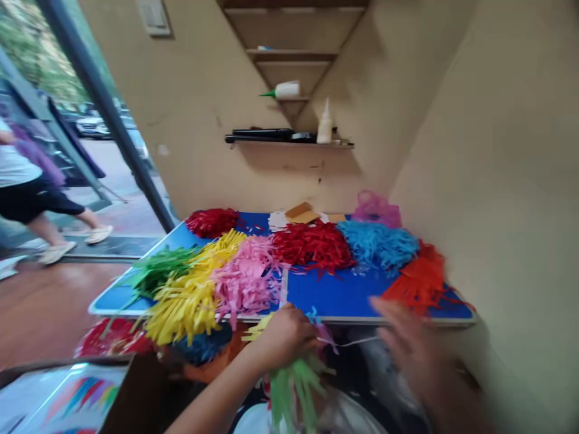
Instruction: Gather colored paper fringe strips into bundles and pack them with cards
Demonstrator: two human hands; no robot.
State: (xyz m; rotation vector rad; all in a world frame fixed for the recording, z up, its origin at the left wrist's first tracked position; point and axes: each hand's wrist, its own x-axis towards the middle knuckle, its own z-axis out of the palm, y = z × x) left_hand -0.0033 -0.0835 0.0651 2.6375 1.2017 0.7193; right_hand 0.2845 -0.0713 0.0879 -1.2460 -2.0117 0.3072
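My left hand (289, 331) is closed around a bunch of paper tassels at the table's front edge. Light green strips (296, 386) hang below the fist, and yellow, blue and pink ends poke out around it. A thin white string (359, 342) runs from this bunch towards my right hand (404, 337). That hand is raised to the right, smeared by motion, and I cannot make out whether its fingers hold the string. Nearest to it on the blue table (335, 296) lies an orange-red fringed paper bundle (420, 277).
Fringed paper piles in green (165, 268), yellow (194, 289), pink (248, 274), red (314, 246) and light blue (380, 243) cover the table. Above hangs a shelf (289, 143) with a glue bottle (324, 125). An open box (140, 392) stands lower left. A person walks outside.
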